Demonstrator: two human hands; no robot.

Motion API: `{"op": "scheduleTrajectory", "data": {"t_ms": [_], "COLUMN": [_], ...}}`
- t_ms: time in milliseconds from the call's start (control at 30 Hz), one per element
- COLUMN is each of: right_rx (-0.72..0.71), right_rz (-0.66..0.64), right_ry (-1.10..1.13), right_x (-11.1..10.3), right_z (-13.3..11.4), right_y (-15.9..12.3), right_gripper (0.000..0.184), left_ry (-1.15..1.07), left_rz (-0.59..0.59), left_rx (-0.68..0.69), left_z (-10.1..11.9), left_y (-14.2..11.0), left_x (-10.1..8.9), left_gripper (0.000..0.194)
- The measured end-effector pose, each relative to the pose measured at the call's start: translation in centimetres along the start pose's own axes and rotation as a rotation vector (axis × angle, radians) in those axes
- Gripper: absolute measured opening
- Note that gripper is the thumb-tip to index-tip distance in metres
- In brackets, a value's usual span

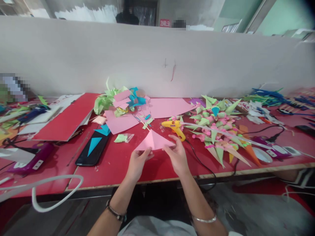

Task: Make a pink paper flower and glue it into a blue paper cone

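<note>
A folded piece of pink paper [153, 140], creased down its middle into a wide triangle, is held above the red table [115, 175]. My left hand [140, 160] pinches its lower left edge with thumb and fingers. On the right side, my right hand [176, 152] grips the lower right part, its index finger lying along the edge. A thin pale stick reaches up from behind the paper's peak. Just beyond my right hand lies a yellow glue gun [174, 127] with a long clear glue stick in its back. A small bag of light green material [122, 138] rests left of the paper.
Left of my hands lies a black phone [92, 152] with blue paper pieces on it. Pink sheets [169, 107] and green scraps [105, 101] lie at the back. Many folded paper cones [216, 124] are heaped on the right. Purple power strips [275, 149] and cords flank the area.
</note>
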State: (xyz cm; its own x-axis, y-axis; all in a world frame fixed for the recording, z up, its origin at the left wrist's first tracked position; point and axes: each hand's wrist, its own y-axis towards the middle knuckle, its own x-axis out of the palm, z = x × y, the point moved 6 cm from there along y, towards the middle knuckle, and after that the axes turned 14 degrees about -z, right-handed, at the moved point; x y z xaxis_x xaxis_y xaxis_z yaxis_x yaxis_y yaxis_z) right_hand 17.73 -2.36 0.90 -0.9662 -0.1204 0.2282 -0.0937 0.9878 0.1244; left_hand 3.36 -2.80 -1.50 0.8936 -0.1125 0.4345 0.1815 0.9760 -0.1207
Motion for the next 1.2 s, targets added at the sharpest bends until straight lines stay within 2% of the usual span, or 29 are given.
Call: {"op": "scheduleTrajectory", "data": {"t_ms": [100, 167, 233, 367, 500, 700, 900, 1200], "right_rx": [0.055, 0.104, 0.122, 0.124, 0.104, 0.065, 0.066, 0.048], "right_rz": [-0.089, -0.155, -0.159, -0.157, -0.193, -0.226, -0.227, -0.211], "right_ry": [0.123, 0.121, 0.085, -0.042, -0.164, -0.26, -0.291, -0.307], "right_x": [0.9, 1.6, 1.8, 2.0, 2.4, 2.8, 2.8, 2.7], "right_z": [1.7, 2.6, 2.8, 2.3, 1.8, 2.1, 2.2, 2.0], "right_y": [0.3, 0.3, 0.2, -0.1, 0.0, 0.1, -0.1, -0.1], "right_gripper": [0.031, 0.023, 0.019, 0.017, 0.017, 0.018, 0.015, 0.012], "left_ry": [0.028, 0.092, 0.179, 0.389, 0.546, 0.6, 0.741, 0.854], "left_rz": [0.022, 0.002, -0.012, -0.014, -0.061, -0.087, -0.146, -0.244], "left_rx": [0.022, 0.032, 0.046, 0.086, 0.114, 0.105, 0.236, 0.263], "left_z": [-0.2, -0.2, 0.1, 1.4, 2.3, 2.2, 2.4, 2.2], "left_y": [0.2, 0.2, 0.0, -0.4, -0.3, -0.1, -0.4, -0.2], "left_x": [-0.5, -0.7, -1.0, -1.4, -1.3, -1.4, -0.7, 0.0], "left_gripper": [0.029, 0.03, 0.031, 0.03, 0.021, 0.02, 0.018, 0.016]}}
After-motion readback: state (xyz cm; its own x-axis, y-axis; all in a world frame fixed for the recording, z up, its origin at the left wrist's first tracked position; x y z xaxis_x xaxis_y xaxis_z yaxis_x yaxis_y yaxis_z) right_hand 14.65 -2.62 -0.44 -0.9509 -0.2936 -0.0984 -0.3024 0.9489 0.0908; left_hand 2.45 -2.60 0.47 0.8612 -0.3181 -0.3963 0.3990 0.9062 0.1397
